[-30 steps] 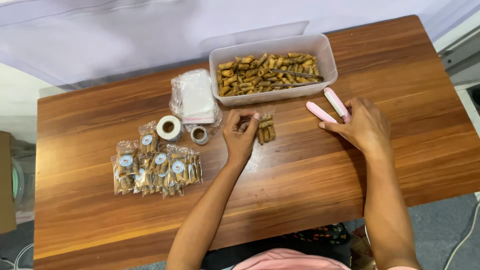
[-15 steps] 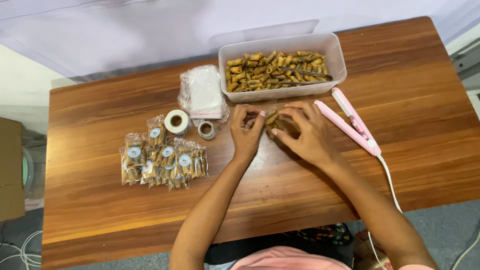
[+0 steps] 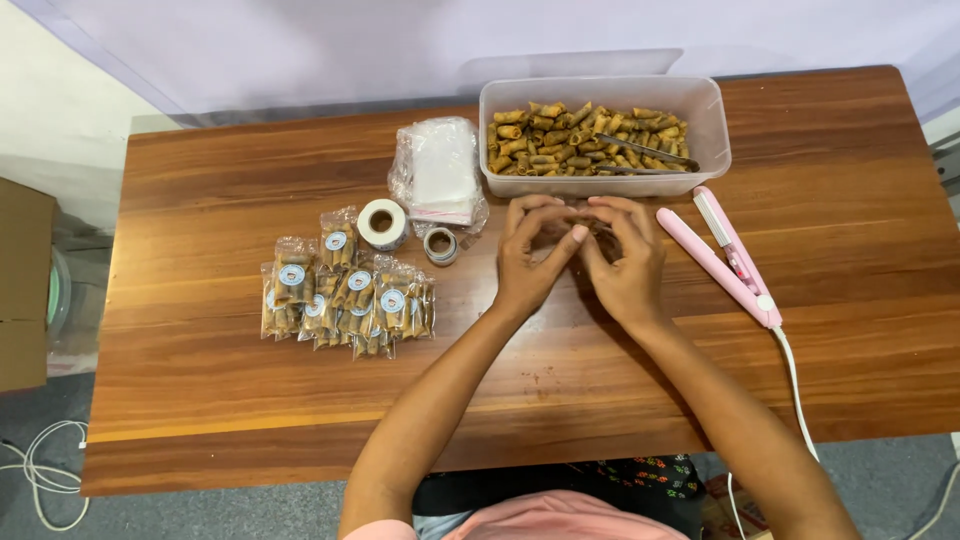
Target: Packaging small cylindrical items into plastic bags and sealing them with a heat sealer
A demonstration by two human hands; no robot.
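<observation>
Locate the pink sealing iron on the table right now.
In the head view, the pink sealing iron lies open on the wooden table, just right of the right hand and below the clear tub of rolled snacks.

Left hand [image 3: 530, 255], right hand [image 3: 625, 262], fingertips together.

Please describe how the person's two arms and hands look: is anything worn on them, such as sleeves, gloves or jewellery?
Both arms are bare from the lower edge of the picture to the fingertips. The left hand and right hand wear no gloves; I see no rings, watch or bracelet. Fingernails look short and unpainted. Only a pink garment shows at the body, and no sleeve reaches the forearms.
</observation>
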